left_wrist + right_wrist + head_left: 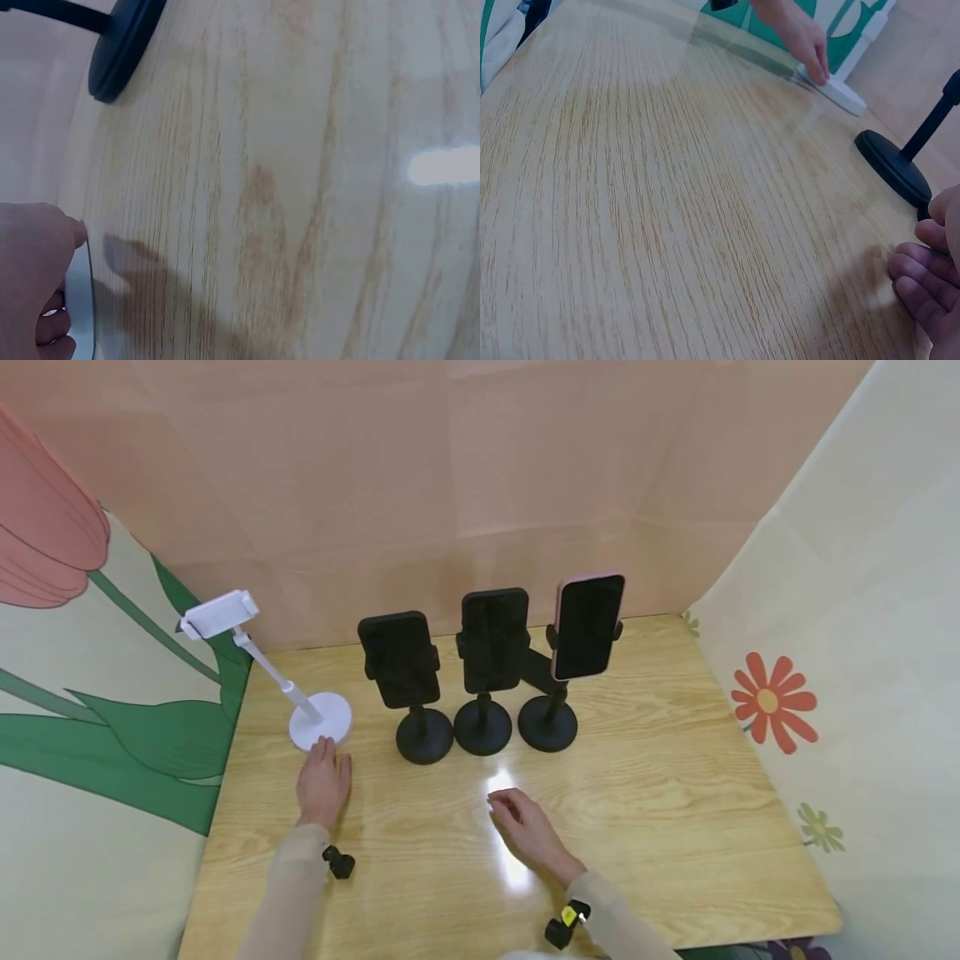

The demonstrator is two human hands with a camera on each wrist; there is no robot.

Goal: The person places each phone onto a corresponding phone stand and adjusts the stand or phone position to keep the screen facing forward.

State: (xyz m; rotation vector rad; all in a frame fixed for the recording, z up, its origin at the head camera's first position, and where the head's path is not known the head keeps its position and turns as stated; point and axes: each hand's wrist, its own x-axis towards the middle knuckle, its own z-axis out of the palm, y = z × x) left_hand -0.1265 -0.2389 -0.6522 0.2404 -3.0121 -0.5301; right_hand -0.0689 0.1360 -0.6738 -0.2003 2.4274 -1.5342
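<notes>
At the left of the table stands a white phone stand (pixel 321 722), its long arm leaning back to a holder (pixel 218 615) at the top. My left hand (pixel 322 787) is at the near rim of its round base (pixel 81 315), the thumb and curled fingers holding that edge. Three black phone stands line up to the right: the left one (pixel 425 737), the middle one (pixel 483 727) and the right one (pixel 548 724). My right hand (pixel 525 827) hovers loosely curled in front of them with nothing in it.
A dark phone sits upright in the left holder (pixel 401 658), another dark screen in the middle one (pixel 495 639), and a pink-edged phone (pixel 588 627) in the right one. Patterned cloth (pixel 450 468) hangs behind and beside the wooden table (pixel 675 827).
</notes>
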